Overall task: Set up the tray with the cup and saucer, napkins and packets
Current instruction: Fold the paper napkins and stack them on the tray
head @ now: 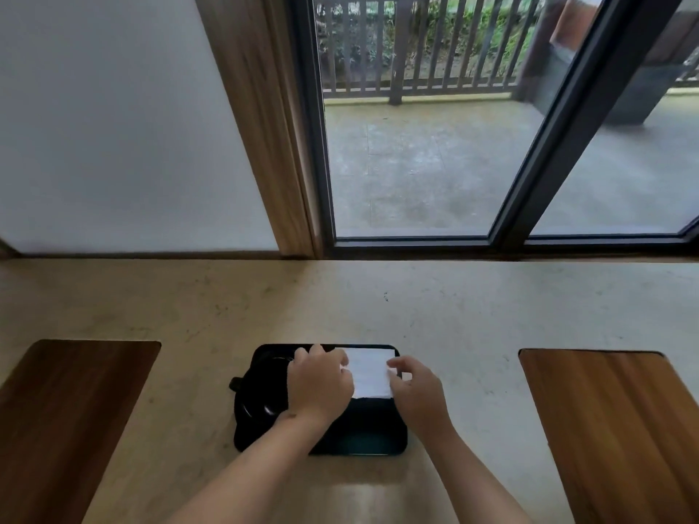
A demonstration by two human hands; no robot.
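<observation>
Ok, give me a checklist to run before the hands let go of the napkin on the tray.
1. Napkin inside the tray: ok, far right corner.
2. Left hand at the napkin's left edge: ok; grip cannot tell.
3. Right hand pinches the right edge: ok.
4. Saucer on the tray's left: ok.
5. Cup on saucer: cannot tell, hand hides it.
6. Packets on the tray: not ok, none visible.

Soft, dim daylight entering through the glass door (435, 145), pale glare patch on the stone table (378, 304) near the bottom edge, faint shadows under the forearms, black tray (363, 444) losing detail, wide-angle bending at edges, overall mild softness
</observation>
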